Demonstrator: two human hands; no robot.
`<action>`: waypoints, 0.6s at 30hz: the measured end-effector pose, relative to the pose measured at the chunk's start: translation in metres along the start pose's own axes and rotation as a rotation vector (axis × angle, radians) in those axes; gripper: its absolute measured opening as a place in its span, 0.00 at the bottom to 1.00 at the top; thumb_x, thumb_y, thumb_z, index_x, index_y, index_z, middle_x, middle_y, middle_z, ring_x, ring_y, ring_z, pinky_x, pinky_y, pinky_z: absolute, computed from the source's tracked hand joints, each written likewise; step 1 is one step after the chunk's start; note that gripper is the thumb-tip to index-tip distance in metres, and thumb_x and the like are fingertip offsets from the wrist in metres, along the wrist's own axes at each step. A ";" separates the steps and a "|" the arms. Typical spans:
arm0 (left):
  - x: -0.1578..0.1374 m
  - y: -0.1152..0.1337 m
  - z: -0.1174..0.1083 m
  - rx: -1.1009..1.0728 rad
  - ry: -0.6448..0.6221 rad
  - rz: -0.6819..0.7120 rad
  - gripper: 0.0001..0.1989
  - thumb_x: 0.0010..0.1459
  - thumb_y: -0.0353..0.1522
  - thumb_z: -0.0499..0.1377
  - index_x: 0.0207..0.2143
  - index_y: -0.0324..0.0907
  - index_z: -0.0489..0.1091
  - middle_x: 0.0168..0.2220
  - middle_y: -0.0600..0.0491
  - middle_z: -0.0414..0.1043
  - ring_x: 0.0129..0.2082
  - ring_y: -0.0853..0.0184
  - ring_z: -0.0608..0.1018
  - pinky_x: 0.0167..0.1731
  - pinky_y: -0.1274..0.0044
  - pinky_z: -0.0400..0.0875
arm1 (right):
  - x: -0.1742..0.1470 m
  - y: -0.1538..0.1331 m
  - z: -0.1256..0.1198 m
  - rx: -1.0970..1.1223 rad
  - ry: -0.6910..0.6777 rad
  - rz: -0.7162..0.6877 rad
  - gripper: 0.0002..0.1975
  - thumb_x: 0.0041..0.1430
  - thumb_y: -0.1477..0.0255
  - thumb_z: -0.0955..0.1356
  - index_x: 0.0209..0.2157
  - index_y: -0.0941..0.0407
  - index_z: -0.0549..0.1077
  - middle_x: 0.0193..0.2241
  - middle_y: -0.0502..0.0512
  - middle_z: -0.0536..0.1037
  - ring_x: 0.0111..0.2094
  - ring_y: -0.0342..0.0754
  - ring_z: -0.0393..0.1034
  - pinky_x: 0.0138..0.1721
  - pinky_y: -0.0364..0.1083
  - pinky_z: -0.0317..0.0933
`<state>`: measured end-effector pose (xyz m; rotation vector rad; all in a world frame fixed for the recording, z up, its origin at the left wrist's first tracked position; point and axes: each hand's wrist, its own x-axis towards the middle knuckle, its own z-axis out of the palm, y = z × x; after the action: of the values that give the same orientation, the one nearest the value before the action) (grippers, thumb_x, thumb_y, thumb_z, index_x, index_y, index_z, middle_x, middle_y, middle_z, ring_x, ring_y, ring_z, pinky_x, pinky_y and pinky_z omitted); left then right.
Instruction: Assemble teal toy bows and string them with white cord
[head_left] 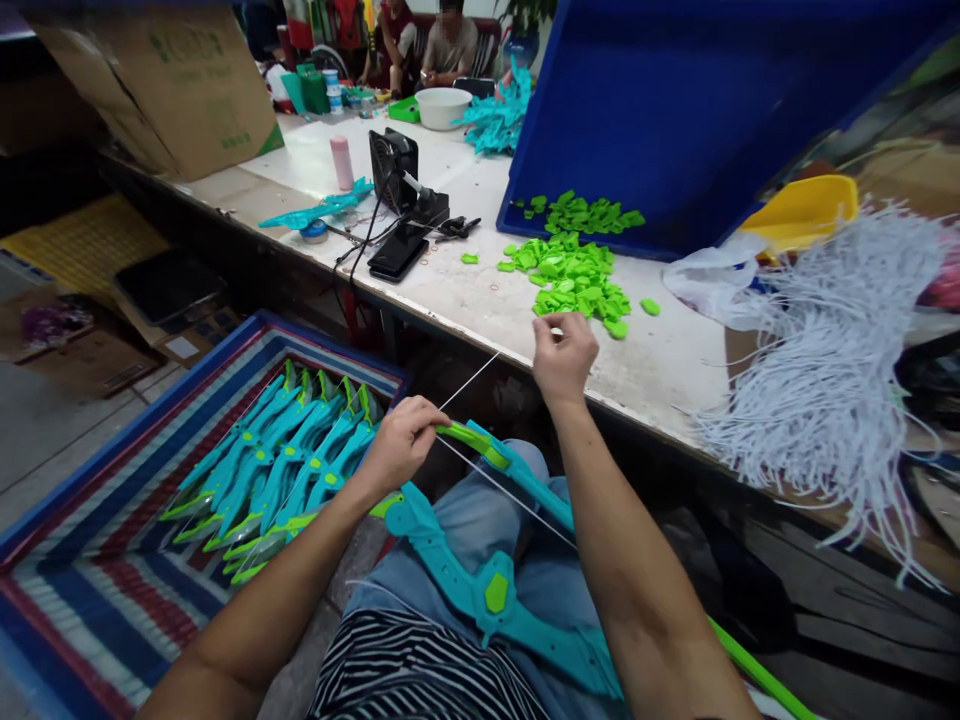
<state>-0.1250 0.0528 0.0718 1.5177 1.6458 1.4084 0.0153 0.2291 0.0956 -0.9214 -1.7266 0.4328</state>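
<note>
My left hand (407, 437) is closed around the green tip (469, 437) of a toy bow. The bow's turquoise body (442, 555) lies across my lap, with a green hexagonal piece (496, 592) at its middle. A white string (472, 380) runs from the left fingers up toward my right hand (564, 358), which is raised at the table edge with its fingers pinched. The string fades against the white table, but its line leads to that pinch. Another length of string stretches from the green tip down across my legs, partly hidden by my right forearm.
Several turquoise-and-green bows lie in a striped, blue-rimmed bin (247, 335) at left. On the table (457, 300) are loose green pieces (574, 270), a small fan (394, 165), a black phone (397, 252), a blue tray (652, 120) and a white string bundle (832, 370). People sit behind.
</note>
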 end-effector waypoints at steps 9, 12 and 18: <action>0.029 0.005 -0.004 -0.637 0.171 -0.478 0.13 0.43 0.39 0.63 0.26 0.37 0.75 0.33 0.47 0.76 0.38 0.61 0.75 0.40 0.71 0.67 | -0.106 -0.066 0.026 0.349 -0.208 -0.072 0.05 0.59 0.73 0.65 0.30 0.54 0.71 0.34 0.54 0.70 0.40 0.48 0.68 0.43 0.49 0.65; 0.029 0.006 -0.013 -0.277 0.232 -0.384 0.06 0.42 0.32 0.62 0.19 0.39 0.72 0.35 0.48 0.74 0.38 0.63 0.74 0.41 0.73 0.67 | -0.120 -0.060 0.031 0.324 -0.170 0.006 0.05 0.58 0.73 0.66 0.29 0.54 0.72 0.34 0.54 0.69 0.38 0.48 0.67 0.42 0.49 0.65; 0.017 0.017 -0.016 0.108 0.314 -0.127 0.05 0.51 0.32 0.57 0.26 0.41 0.71 0.27 0.52 0.70 0.28 0.68 0.73 0.32 0.77 0.68 | -0.120 -0.061 0.041 0.383 -0.149 0.076 0.06 0.58 0.72 0.66 0.29 0.55 0.73 0.31 0.53 0.69 0.34 0.46 0.66 0.37 0.47 0.65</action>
<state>-0.1360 0.0603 0.0974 1.2693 1.9959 1.5709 -0.0301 0.1058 0.0461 -0.6903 -1.6660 0.8679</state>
